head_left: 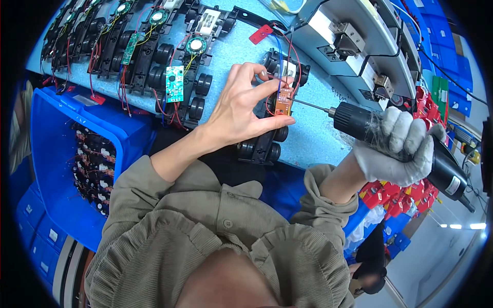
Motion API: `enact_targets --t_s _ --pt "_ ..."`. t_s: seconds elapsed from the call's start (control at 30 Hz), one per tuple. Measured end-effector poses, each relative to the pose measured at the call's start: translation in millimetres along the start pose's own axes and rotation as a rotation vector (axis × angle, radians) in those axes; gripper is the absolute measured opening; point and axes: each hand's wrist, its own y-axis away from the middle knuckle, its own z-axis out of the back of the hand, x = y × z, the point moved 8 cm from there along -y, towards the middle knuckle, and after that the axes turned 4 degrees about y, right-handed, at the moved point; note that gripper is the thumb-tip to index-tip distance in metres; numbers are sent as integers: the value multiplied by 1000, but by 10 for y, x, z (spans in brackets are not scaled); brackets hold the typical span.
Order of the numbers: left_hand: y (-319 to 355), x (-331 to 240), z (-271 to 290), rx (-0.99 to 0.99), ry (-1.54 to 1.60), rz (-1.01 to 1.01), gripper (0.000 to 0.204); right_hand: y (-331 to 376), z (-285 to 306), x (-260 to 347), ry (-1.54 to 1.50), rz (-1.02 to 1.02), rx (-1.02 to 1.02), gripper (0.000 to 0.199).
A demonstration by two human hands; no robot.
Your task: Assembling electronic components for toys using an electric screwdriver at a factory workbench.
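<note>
A worker's bare left hand (241,110) pinches a small orange circuit board (283,102) onto a black toy-car chassis (267,138) on the blue bench (318,138). The gloved right hand (400,146) is wrapped tight around an electric screwdriver (370,126), its bit touching the board. Screw-fastening appears in hand; next calls for keeping the bit square.

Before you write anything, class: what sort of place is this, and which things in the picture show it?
Probably a toy-car assembly bench in a factory. A row of black wheeled chassis with circuit boards lies on the table, a blue bin holds more, and the gloved right hand drives a power screwdriver.
</note>
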Motion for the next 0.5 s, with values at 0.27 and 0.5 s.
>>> enact_targets --t_s 0.27,0.5 --pt "-20 6 -28 29 2 3 55 -27 -32 -58 -3 -38 -7 22" --pt "-38 -27 -26 33 -14 8 56 -48 51 -175 -40 -36 30 25"
